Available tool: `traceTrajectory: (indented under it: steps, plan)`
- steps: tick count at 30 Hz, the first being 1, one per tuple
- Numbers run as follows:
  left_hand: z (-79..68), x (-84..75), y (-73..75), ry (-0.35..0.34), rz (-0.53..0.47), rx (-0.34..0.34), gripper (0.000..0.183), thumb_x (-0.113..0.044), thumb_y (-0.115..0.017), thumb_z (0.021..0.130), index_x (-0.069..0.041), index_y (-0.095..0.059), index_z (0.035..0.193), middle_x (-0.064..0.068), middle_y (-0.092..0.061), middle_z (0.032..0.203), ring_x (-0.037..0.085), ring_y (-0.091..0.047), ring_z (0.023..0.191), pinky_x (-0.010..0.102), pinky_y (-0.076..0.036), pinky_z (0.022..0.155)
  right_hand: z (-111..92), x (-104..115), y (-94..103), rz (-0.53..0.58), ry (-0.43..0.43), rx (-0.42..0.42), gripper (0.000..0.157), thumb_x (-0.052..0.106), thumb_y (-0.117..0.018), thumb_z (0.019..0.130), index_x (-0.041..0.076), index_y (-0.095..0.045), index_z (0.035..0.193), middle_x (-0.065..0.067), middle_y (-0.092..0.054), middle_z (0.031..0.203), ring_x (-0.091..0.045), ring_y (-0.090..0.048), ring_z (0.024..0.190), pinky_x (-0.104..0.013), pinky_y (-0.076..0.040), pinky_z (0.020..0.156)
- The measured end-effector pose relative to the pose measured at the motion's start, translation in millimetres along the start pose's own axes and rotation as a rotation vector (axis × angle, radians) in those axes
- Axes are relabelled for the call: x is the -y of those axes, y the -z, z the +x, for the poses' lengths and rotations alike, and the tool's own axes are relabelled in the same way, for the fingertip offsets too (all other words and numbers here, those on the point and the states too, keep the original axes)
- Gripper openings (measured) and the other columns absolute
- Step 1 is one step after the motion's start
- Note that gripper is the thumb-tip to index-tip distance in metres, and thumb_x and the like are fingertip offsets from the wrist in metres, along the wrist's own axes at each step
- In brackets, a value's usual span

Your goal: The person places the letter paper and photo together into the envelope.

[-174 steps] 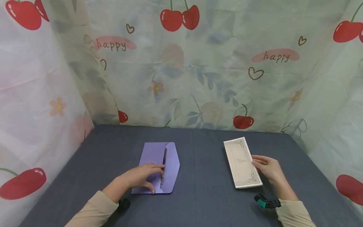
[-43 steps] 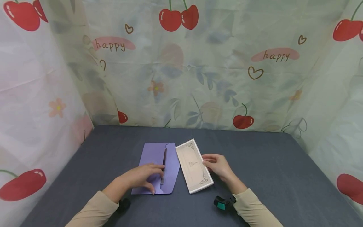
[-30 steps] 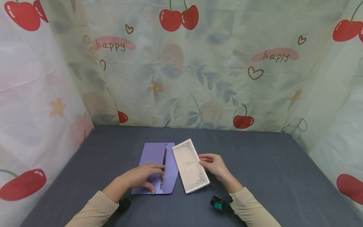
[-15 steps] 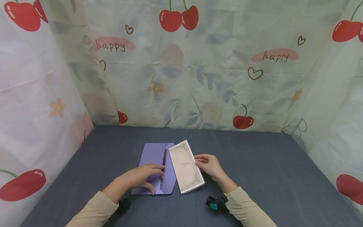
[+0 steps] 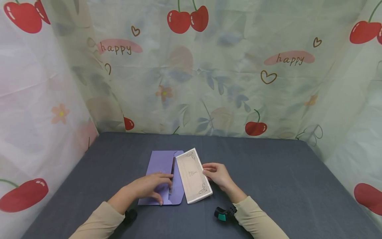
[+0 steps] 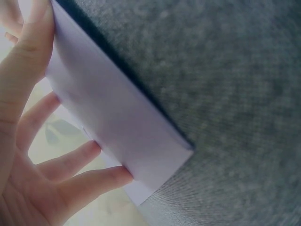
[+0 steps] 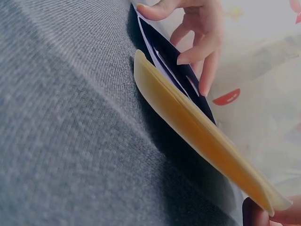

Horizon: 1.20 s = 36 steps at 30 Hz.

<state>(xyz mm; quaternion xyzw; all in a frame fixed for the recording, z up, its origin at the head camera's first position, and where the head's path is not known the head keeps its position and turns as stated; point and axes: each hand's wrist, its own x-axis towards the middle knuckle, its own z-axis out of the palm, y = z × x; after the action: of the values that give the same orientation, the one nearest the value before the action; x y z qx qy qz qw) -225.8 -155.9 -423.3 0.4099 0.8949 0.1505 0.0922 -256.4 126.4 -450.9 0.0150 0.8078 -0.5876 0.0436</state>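
Observation:
On the dark cloth, a purple envelope (image 5: 159, 162) lies with its pointed flap spread to the right and its mouth slightly gaping. My left hand (image 5: 149, 186) rests on its front panel, fingertips along the mouth and thumb near the front corner. The left wrist view shows the fingers spread, tips touching the envelope (image 6: 108, 108). My right hand (image 5: 219, 175) pinches the right edge of a beige folded card (image 5: 194, 176) with ornamental corners. Tilted, the card overlaps the flap's right part. In the right wrist view, the card (image 7: 202, 132) hovers above the cloth beside the dark envelope mouth.
A dark grey cloth (image 5: 268, 179) covers the table. Behind and at both sides hangs a pale curtain (image 5: 226, 89) printed with cherries. A black and teal wrist strap (image 5: 223, 214) sits by the right sleeve, and a black device (image 5: 130, 216) by the left.
From the right of the table, my right hand has carried the card leftward until it overlaps the envelope's flap, slowing lately. My left hand and the envelope have stayed in place.

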Motion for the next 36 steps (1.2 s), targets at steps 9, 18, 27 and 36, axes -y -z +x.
traceTrajectory:
  steps: [9,18,27,36]
  plan:
    - [0.7,1.3,-1.6,-0.02,0.032,-0.018,0.05,-0.038,-0.076,0.065,-0.017,-0.059,0.107,0.012,-0.049,0.14,0.034,-0.047,0.128,0.049,-0.039,0.103,1,0,-3.0,0.005,0.004,0.004,0.026,0.0,-0.063,0.083,-0.005,-0.065,0.108,-0.02,-0.07,0.097,-0.011,-0.066,0.075,-0.024,-0.056,0.062]
    - [0.9,1.4,-1.1,-0.01,0.023,-0.005,0.05,-0.038,-0.076,0.065,-0.018,-0.059,0.107,0.012,-0.048,0.141,0.034,-0.046,0.128,0.049,-0.039,0.103,3,2,-7.7,0.011,0.005,0.017,0.027,0.002,-0.064,0.083,-0.005,-0.064,0.11,-0.021,-0.07,0.099,-0.011,-0.066,0.076,-0.024,-0.055,0.062]
    - [1.2,2.1,-1.5,-0.039,0.036,-0.026,0.05,-0.038,-0.076,0.064,-0.017,-0.059,0.105,0.013,-0.05,0.139,0.033,-0.048,0.126,0.047,-0.04,0.102,3,7,-14.2,0.026,0.005,0.019,0.028,0.001,-0.062,0.084,-0.005,-0.063,0.111,-0.02,-0.069,0.099,-0.01,-0.066,0.076,-0.023,-0.056,0.063]
    - [1.5,2.2,-1.9,-0.048,0.044,-0.031,0.051,-0.037,-0.077,0.063,-0.016,-0.059,0.106,0.013,-0.051,0.138,0.033,-0.049,0.125,0.046,-0.04,0.102,4,7,-20.9,0.046,0.004,0.016,0.029,0.0,-0.063,0.083,-0.006,-0.063,0.112,-0.021,-0.069,0.099,-0.01,-0.066,0.075,-0.025,-0.057,0.064]
